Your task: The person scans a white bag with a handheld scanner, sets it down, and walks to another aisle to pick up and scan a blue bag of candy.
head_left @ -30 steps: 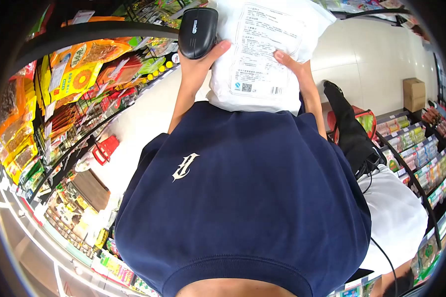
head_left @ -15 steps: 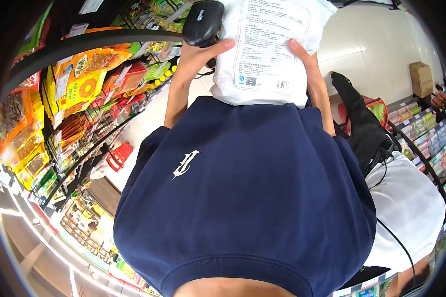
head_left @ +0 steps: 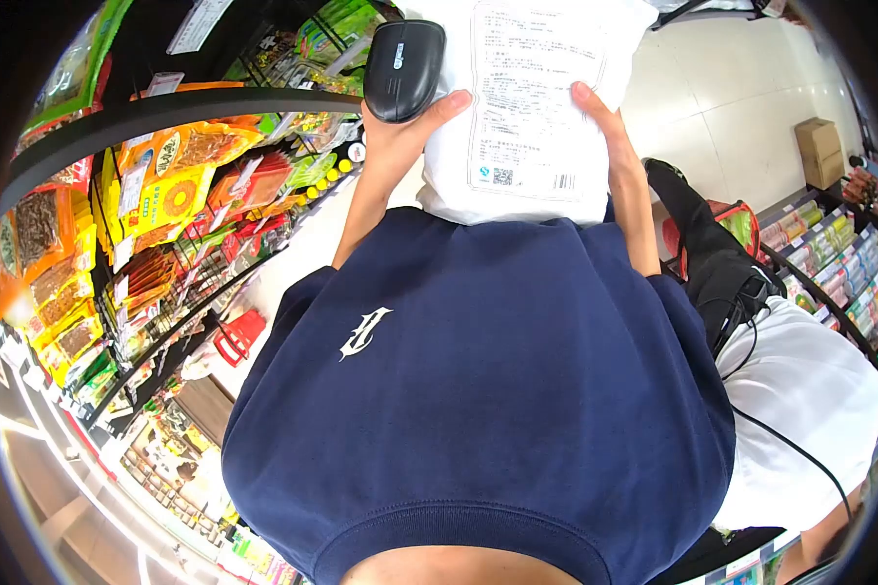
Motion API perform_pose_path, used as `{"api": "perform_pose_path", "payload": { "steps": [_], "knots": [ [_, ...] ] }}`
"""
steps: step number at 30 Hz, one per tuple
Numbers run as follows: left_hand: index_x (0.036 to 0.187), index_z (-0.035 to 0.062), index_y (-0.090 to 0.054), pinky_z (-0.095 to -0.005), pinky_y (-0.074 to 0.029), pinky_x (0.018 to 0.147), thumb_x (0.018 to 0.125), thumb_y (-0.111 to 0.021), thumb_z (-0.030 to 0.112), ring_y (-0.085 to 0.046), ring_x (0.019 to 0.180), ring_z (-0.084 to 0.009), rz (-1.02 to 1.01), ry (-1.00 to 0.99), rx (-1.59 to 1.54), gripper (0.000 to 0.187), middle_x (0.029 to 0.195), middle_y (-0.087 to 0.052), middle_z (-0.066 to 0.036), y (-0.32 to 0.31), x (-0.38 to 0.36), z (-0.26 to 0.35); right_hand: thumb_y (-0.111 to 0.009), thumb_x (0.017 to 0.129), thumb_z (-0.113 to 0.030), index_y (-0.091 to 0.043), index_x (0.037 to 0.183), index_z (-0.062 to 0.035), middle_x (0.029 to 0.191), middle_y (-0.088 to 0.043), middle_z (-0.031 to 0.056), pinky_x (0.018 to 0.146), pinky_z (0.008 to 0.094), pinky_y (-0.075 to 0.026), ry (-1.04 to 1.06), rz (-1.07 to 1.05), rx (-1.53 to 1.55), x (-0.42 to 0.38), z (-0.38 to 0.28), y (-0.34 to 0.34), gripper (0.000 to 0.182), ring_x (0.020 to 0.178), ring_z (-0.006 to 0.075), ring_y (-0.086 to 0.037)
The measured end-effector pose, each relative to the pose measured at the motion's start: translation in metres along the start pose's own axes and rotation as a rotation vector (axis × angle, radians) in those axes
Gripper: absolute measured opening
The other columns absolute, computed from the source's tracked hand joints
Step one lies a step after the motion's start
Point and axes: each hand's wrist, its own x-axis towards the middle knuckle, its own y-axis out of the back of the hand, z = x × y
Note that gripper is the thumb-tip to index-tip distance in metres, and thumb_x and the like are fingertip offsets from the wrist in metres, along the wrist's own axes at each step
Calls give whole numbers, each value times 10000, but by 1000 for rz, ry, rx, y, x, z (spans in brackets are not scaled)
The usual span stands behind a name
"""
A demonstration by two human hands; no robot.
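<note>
A large white plastic package (head_left: 532,127) with a printed text panel, a QR code and a barcode is held up against the front of the navy top (head_left: 478,370). My left hand (head_left: 400,132) grips its left side, thumb lying on the printed face. A black handheld barcode scanner (head_left: 405,70) sits in that same hand, beside the package; its handle is hidden. On the right edge, my right hand (head_left: 603,117) is closed on the package with the thumb in front. The fingers of both hands are out of sight behind it.
Shelves of bagged snacks (head_left: 166,185) rise on the left behind a black rail (head_left: 195,109). At the right are another person in white (head_left: 800,409) with a black sleeve, a cardboard box (head_left: 819,153) on the tiled floor, and shelves of packaged goods (head_left: 819,244).
The package, scanner and both hands sit slightly lower in view. The scanner has turned a little and shows more upright. Both hands keep their hold.
</note>
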Motion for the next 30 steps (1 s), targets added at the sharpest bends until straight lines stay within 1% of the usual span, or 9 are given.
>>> {"api": "perform_pose_path", "payload": {
  "steps": [6,9,11,12,14,21,23,26,30],
  "knots": [
    [1047,-8,-636,-256,-487,730,711,-871,161,-596,810,-106,67,3,-24,443,916,-654,-37,-2,-9,-5,-745,741,-482,-420,1402,40,1360,-488,277,1010,419,-424,-119,-20,129,-3,-1,-1,903,1254,359,-491],
    [1032,-5,-639,-251,-480,721,712,-868,150,-589,799,-101,101,-41,29,422,903,-649,-29,-4,-12,1,-750,749,-460,-424,1401,32,1352,-497,272,1003,401,-430,-118,4,99,-4,-6,-4,879,1254,346,-495],
    [1019,-1,-644,-251,-479,724,714,-866,140,-584,794,-98,109,-35,24,403,894,-645,-24,-4,-14,3,-744,771,-435,-431,1396,27,1321,-527,251,989,382,-437,-20,-5,38,-4,-5,-6,838,1230,325,-514],
    [1019,-1,-644,-251,-479,724,714,-866,140,-584,794,-98,111,-34,23,403,894,-645,-24,-3,-14,2,-744,771,-435,-431,1396,27,1321,-527,251,989,382,-437,-21,-6,36,-2,-4,-5,838,1230,325,-514],
    [1023,-1,-645,-250,-479,724,711,-868,135,-580,792,-96,90,-101,22,407,899,-643,-23,-2,-14,-1,-754,767,-439,-442,1383,29,1285,-557,224,975,377,-440,-11,-21,20,1,0,-1,834,1197,307,-535],
    [1073,-8,-630,-267,-497,757,698,-879,150,-601,827,-112,79,-39,-15,477,948,-655,-41,-2,-14,-1,-761,776,-455,-471,1351,31,1259,-574,194,952,364,-446,-8,-3,-11,2,6,-5,807,1154,280,-555],
    [1084,-9,-627,-274,-505,777,693,-883,160,-613,850,-120,61,-42,22,497,971,-661,-54,1,-14,-8,-755,789,-443,-470,1351,32,1254,-574,191,953,365,-445,37,-5,-70,3,7,-8,789,1151,280,-553],
    [1091,-11,-625,-272,-506,782,689,-887,168,-614,864,-124,50,5,-20,512,985,-660,-63,4,-14,-6,-747,800,-425,-464,1357,32,1246,-578,191,961,364,-439,-16,-36,-40,3,6,-11,774,1156,278,-548],
    [1098,-13,-620,-271,-505,783,692,-884,164,-613,866,-128,70,12,-42,515,985,-656,-63,7,-13,-20,-737,808,-406,-459,1362,29,1265,-571,185,969,358,-435,4,-15,-43,6,14,-12,757,1155,267,-551]
  ]
}}
